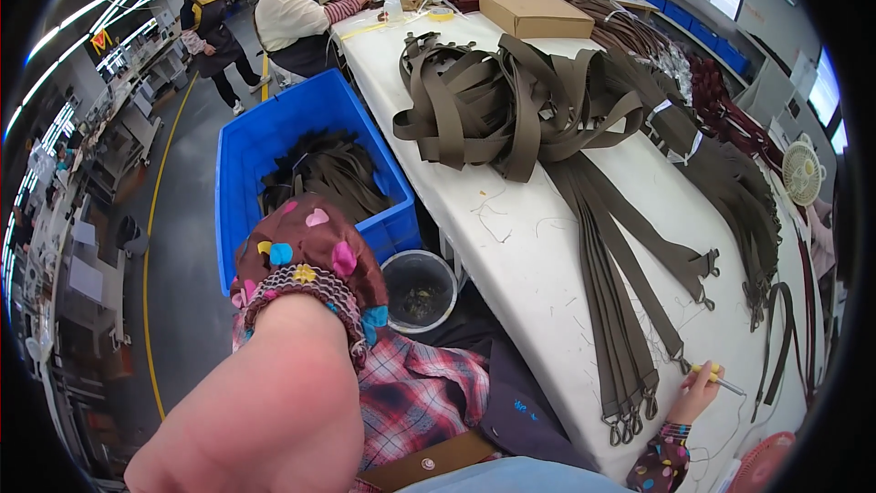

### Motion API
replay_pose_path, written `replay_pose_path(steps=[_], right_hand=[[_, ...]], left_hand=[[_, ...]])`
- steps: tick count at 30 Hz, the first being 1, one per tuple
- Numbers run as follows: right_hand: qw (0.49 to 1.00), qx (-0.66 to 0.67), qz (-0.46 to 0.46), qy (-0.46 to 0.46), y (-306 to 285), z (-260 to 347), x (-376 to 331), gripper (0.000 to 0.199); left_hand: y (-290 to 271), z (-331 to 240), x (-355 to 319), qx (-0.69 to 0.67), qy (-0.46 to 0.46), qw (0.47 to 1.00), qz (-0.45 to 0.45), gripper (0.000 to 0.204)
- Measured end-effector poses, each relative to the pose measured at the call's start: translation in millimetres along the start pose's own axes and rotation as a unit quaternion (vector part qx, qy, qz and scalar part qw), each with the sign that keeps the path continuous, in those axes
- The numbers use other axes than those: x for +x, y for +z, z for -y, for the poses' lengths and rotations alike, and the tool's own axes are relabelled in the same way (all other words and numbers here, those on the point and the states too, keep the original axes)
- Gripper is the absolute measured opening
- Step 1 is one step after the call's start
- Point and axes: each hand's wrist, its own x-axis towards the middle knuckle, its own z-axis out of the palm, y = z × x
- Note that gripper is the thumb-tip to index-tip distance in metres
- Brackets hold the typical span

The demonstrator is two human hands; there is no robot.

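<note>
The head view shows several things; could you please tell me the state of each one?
Left hand: close to the camera, fingers out of view.
Right hand: closed around the pen-shaped tool.
Hooked straps: laid out lengthwise on the table.
Looped straps: heaped loosely.
Blue bin: open-topped, holding dark straps.
Bucket: open, scraps inside.
Cardboard box: closed.
White fan: cannot tell whether it runs.

There are one yellow-handled tool (728, 385), one big blue tub (239, 164), one tabletop carton (537, 18) and two aproned people (217, 47).
</note>
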Motion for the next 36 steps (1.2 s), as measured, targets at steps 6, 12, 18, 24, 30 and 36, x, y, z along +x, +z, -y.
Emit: replay_pose_path(steps=[6,12,18,24,30,36], right_hand=[[1.000,0.001,0.006,0.016,-3.0,-3.1,2.1,0.016],[1.000,-0.002,0.004,0.012,-9.6,2.8,-1.3,0.015],[0.996,0.055,-0.028,0.064,-7.5,6.8,-7.5,0.012],[0.995,0.061,0.026,0.080,9.0,30.2,2.9,0.014],[0.993,0.048,0.029,0.099,5.7,34.9,2.5,0.017],[0.992,0.024,0.056,0.110,11.0,31.9,-3.5,0.019]], left_hand=[[3.5,-3.3,7.1,-0.090,-0.075,0.993,-0.002,0.018],[5.0,-3.6,4.7,-0.115,-0.068,0.991,0.000,0.018],[9.1,20.9,-48.0,0.394,-0.059,0.911,-0.105,0.021],[89.4,86.3,-170.3,-0.147,-0.679,0.675,0.248,0.015],[196.2,121.8,-279.4,-0.366,-0.567,0.619,0.402,0.015],[261.0,124.1,-313.3,-0.459,-0.545,0.566,0.414,0.023]])
